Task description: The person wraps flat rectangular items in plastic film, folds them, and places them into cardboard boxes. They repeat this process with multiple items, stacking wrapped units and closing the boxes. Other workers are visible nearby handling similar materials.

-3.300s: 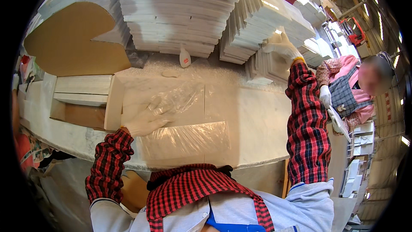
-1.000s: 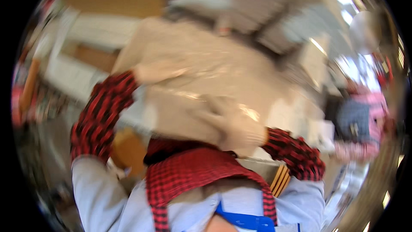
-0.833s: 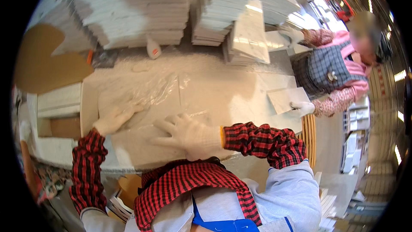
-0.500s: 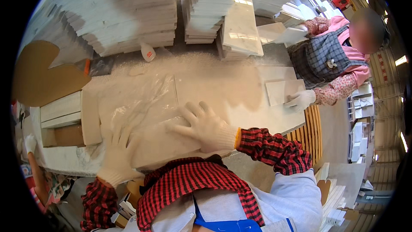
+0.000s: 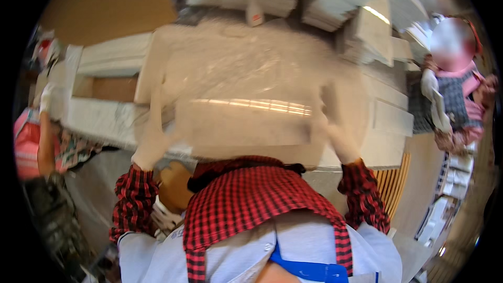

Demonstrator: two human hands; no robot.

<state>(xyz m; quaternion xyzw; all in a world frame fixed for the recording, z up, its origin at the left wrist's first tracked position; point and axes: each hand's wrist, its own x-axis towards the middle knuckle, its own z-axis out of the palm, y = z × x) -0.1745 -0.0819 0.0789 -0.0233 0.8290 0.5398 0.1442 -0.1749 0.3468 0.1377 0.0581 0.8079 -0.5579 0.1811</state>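
Pale gloves (image 5: 148, 152) cover both my hands, which stand at either end of a flat, shiny panel (image 5: 246, 126) on the bench (image 5: 102, 120), close in front of me. My left hand (image 5: 160, 133) is by its left end, my right hand (image 5: 335, 131) by its right. On each, the fingers point away from me with the thumb held apart; blur covers the tips, so I cannot tell whether either side pinches the panel or only stands beside it. Nor can I tell whether the panel lies fully flat.

To handle it well, I'd bring even pressure from both ends, keep the long edge parallel to my body, and let neither side rise first. The shine suggests a slippery face, so I would trust the edges more than the top. Crumpled clear film (image 5: 257, 76) lies just beyond; I'd keep it from catching under the far edge. My left knuckles deserve care too, being near the open carton (image 5: 146, 71) with white pieces (image 5: 118, 55) inside. A small white bottle (image 5: 254, 14) stands well back, clear of my reach.
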